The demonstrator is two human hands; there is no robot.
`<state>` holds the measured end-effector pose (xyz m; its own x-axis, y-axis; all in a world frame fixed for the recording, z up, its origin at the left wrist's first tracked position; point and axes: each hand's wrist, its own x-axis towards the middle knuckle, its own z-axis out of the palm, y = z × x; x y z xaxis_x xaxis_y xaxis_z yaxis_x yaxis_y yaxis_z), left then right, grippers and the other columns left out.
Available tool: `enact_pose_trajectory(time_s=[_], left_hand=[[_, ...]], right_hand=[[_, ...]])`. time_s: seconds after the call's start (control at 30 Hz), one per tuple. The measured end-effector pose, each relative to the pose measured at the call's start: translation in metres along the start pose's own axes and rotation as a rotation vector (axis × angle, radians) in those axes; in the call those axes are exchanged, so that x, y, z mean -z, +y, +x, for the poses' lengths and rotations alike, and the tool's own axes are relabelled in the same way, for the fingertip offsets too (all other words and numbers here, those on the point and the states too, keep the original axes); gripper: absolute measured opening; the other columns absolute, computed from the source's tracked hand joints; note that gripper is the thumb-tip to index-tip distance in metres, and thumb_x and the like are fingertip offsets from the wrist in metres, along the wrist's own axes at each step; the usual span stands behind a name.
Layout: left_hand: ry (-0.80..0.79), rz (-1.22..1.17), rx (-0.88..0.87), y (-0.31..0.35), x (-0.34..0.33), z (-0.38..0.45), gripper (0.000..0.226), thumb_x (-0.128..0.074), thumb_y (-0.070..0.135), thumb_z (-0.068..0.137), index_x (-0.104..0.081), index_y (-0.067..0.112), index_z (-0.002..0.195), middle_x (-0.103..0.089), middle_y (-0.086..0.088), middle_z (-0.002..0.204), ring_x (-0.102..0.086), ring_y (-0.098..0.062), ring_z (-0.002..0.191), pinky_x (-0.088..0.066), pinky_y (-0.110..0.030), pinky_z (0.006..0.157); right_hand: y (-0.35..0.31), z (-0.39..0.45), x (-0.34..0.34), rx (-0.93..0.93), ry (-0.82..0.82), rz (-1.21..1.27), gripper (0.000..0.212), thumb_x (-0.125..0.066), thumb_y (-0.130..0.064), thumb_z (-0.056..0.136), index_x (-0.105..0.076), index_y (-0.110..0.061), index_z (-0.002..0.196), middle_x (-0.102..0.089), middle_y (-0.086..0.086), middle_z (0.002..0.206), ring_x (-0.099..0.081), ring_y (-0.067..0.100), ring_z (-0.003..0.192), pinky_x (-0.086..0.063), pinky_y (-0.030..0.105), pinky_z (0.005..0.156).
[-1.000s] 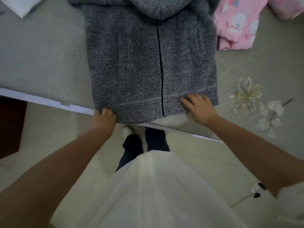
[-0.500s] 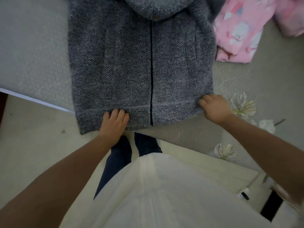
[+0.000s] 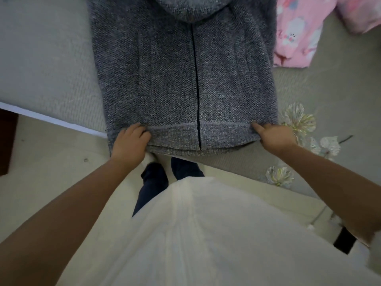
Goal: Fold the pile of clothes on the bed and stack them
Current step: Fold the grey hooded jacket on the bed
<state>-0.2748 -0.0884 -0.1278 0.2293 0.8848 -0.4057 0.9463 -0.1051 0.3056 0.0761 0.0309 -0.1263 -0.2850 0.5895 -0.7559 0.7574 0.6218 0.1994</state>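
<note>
A grey bed [image 3: 47, 65] with a faint flower print is filling the upper part of the view, its near edge running across above a pale floor [image 3: 51, 162]. A grey knitted hoodie [image 3: 165, 75] is lying flat on the bed, front up, with its dark zip [image 3: 195, 89] running down the middle and its hem hanging slightly over the bed's edge. The hood is being cut off by the top of the view, and the sleeves are not showing.

The left hand [image 3: 129, 143] is gripping the hem near the left corner, its fingers curling over the ribbed band. The right hand [image 3: 276, 137] is pinching the hem at the right corner, with the thumb lying on top of the fabric; its other fingers are tucked out of sight under the cloth.

Pink patterned clothes [image 3: 296, 32] are lying on the bed just beside the hoodie's right side, partly cut off at the top and right edges. No boxes or baskets are showing here. A white top is covering the lower middle, hiding most of the dark trousers [image 3: 152, 182]. A dark object at the lower right is too blurred to make out.
</note>
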Motion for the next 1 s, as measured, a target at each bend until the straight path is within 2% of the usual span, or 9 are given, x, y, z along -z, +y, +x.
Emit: enact_pose_trajectory(time_s=[0.13,0.33,0.4,0.5,0.63,0.73,0.8,0.87,1.0], left_hand=[[-0.265,0.098,0.189,-0.011,0.018,0.001,0.027,-0.04,0.0,0.087,-0.054,0.001,0.11,-0.059,-0.019,0.103,-0.057,-0.03,0.093,-0.042,-0.034,0.07],[-0.3,0.191,0.206,-0.012,0.062,-0.016,0.035,-0.044,0.012,0.089,-0.041,0.008,0.124,-0.061,-0.015,0.096,-0.058,-0.03,0.083,-0.04,-0.032,0.061],[-0.385,0.153,0.214,-0.016,0.075,-0.035,0.033,-0.045,0.014,0.089,-0.044,0.008,0.121,-0.059,-0.014,0.097,-0.057,-0.031,0.09,-0.041,-0.034,0.067],[-0.678,0.133,0.218,-0.024,0.089,-0.071,0.014,-0.042,0.012,0.091,-0.051,0.008,0.101,-0.051,-0.01,0.08,-0.052,-0.027,0.079,-0.038,-0.033,0.068],[-0.917,0.068,0.287,-0.042,0.095,-0.114,0.016,-0.033,0.009,0.095,-0.049,0.008,0.091,-0.049,-0.015,0.093,-0.045,-0.022,0.079,-0.034,-0.032,0.076],[-0.835,0.078,0.305,-0.06,0.109,-0.128,0.02,-0.035,0.008,0.093,-0.05,0.006,0.105,-0.049,-0.02,0.107,-0.049,-0.027,0.094,-0.037,-0.032,0.082],[-0.646,0.092,0.293,-0.069,0.123,-0.123,0.03,-0.04,0.008,0.092,-0.051,0.001,0.118,-0.052,-0.022,0.119,-0.052,-0.031,0.105,-0.038,-0.031,0.085],[-0.462,0.082,0.288,-0.073,0.139,-0.11,0.025,-0.044,0.007,0.091,-0.055,-0.001,0.111,-0.056,-0.02,0.105,-0.053,-0.031,0.094,-0.039,-0.031,0.077],[-0.122,0.172,0.291,-0.07,0.17,-0.075,0.012,-0.041,0.005,0.092,-0.051,0.001,0.098,-0.053,-0.018,0.088,-0.049,-0.029,0.076,-0.039,-0.036,0.066]], right_hand=[[-0.014,-0.009,0.027,0.145,0.144,0.037,0.034,-0.05,-0.016,0.086,-0.061,-0.01,0.118,-0.049,0.011,0.12,-0.038,0.027,0.118,-0.029,0.037,0.092],[-0.05,-0.043,0.067,0.162,0.002,0.159,0.032,-0.051,-0.02,0.088,-0.06,-0.011,0.117,-0.056,0.01,0.12,-0.047,0.022,0.118,-0.034,0.031,0.099],[-0.062,-0.068,0.074,0.117,-0.1,0.241,0.031,-0.049,-0.018,0.089,-0.059,-0.011,0.118,-0.061,0.01,0.109,-0.055,0.024,0.103,-0.041,0.026,0.09],[-0.088,-0.103,0.086,0.049,-0.363,0.484,0.023,-0.044,-0.003,0.086,-0.054,-0.002,0.107,-0.052,0.011,0.072,-0.049,0.023,0.06,-0.042,0.025,0.055],[-0.129,-0.138,0.092,0.019,-0.583,0.532,0.012,-0.044,0.005,0.081,-0.049,-0.003,0.088,-0.042,0.009,0.066,-0.041,0.016,0.053,-0.031,0.019,0.044],[-0.139,-0.147,0.099,-0.057,-0.552,0.591,0.021,-0.045,0.006,0.08,-0.041,-0.006,0.063,-0.035,0.006,0.06,-0.036,0.014,0.045,-0.025,0.02,0.044],[-0.135,-0.147,0.11,-0.118,-0.35,0.626,0.007,-0.05,0.003,0.08,-0.053,-0.002,0.075,-0.047,0.01,0.071,-0.044,0.02,0.061,-0.032,0.023,0.055],[-0.12,-0.142,0.123,-0.182,-0.132,0.647,0.019,-0.053,0.0,0.082,-0.06,0.004,0.098,-0.058,0.019,0.094,-0.052,0.027,0.084,-0.037,0.027,0.068],[-0.085,-0.124,0.153,-0.346,0.267,0.709,0.02,-0.055,0.003,0.079,-0.064,0.007,0.096,-0.062,0.028,0.099,-0.056,0.037,0.094,-0.042,0.034,0.072]])
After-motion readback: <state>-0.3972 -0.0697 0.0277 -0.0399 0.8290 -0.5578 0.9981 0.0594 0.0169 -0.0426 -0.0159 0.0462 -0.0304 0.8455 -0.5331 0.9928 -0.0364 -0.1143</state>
